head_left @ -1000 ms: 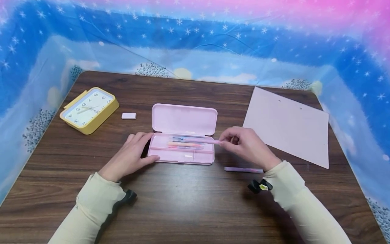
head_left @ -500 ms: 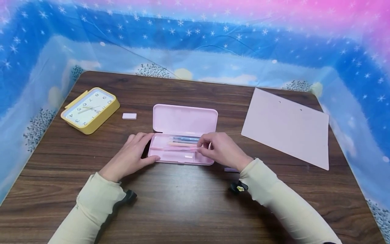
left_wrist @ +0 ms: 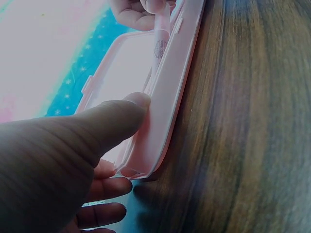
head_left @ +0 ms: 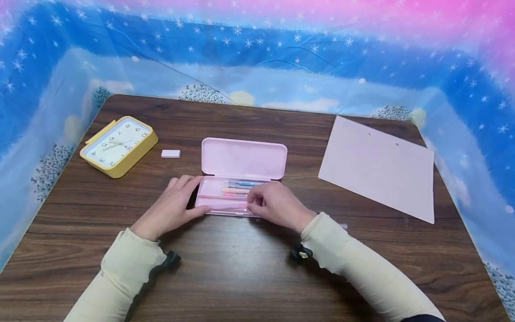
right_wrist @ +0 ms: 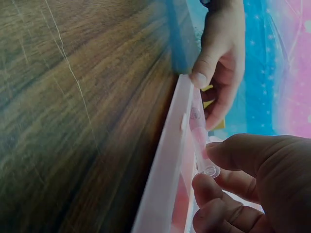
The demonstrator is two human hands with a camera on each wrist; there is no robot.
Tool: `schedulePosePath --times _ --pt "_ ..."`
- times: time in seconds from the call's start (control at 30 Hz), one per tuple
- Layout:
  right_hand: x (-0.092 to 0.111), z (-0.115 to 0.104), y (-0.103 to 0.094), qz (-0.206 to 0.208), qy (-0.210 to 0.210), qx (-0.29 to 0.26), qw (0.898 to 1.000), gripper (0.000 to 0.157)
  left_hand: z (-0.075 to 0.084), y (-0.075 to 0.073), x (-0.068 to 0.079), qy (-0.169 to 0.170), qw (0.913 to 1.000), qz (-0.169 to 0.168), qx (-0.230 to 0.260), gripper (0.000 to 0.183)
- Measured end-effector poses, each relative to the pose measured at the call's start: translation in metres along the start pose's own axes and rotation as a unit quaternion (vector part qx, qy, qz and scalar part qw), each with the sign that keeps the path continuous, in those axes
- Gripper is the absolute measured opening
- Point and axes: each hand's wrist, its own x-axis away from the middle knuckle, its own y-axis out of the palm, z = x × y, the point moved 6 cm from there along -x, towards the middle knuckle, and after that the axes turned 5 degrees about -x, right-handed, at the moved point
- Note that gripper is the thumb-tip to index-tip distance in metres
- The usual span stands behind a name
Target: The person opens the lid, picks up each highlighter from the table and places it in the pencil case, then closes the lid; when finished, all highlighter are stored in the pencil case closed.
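The pink pencil case (head_left: 243,159) lies with its lid folded back. My left hand (head_left: 173,208) grips its left end, the thumb (left_wrist: 131,114) on the front rim and the fingers around the side. Between thumb and fingertips, my right hand (head_left: 281,205) pinches the end of a pale pink pen (right_wrist: 198,133), which lies along the front compartment. Several pens (head_left: 237,190) in blue, peach and pink lie in the back compartment, their right ends hidden by the right hand. Behind the right wrist, one end of a purple pen (head_left: 343,226) shows on the table.
A white eraser (head_left: 170,154) lies left of the case, with a yellow alarm clock (head_left: 119,146) beyond it. At the right is a pale pink sheet or folder (head_left: 380,170) with two small holes. The brown wooden table (head_left: 225,277) ends at a patterned cloth backdrop (head_left: 257,53).
My right hand has moved left and toward me, carrying the pink pen from above the back compartment to the front one. The left hand has stayed on the case.
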Motion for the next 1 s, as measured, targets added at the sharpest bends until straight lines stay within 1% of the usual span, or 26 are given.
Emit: schedulePosePath --times 0.13,0.23,0.33,0.43,0.57,0.73,0.83,1.0 --pt "-0.002 -0.005 0.004 0.008 -0.016 0.016 1.0 0.007 -0.001 0.0 0.001 -0.004 1.0 -0.005 0.0 0.072" --pt "-0.003 -0.007 0.007 0.003 -0.018 0.021 1.0 0.007 -0.001 0.0 0.001 -0.002 1.0 -0.002 0.0 0.072" --pt "-0.003 -0.007 0.01 -0.008 -0.015 0.012 1.0 0.008 0.0 0.001 0.001 -0.001 1.0 -0.001 0.002 0.071" --pt "-0.002 -0.007 0.011 -0.013 -0.011 -0.004 1.0 0.008 -0.001 0.001 0.0 -0.011 0.9998 -0.015 0.008 0.073" --pt "0.0 -0.004 0.009 -0.007 -0.007 -0.021 1.0 0.007 -0.002 0.001 0.0 -0.022 0.9993 -0.029 0.012 0.074" --pt "0.003 0.0 0.005 -0.011 0.004 -0.037 0.999 0.006 -0.001 0.0 0.0 -0.014 0.9997 -0.02 0.008 0.074" --pt "0.008 0.006 -0.003 -0.012 0.024 -0.051 0.998 0.006 0.0 0.0 0.0 -0.008 0.9999 -0.013 0.007 0.073" --pt "0.023 0.022 -0.019 -0.004 0.059 -0.073 0.996 0.006 0.0 0.0 0.0 -0.012 0.9998 -0.017 0.005 0.074"
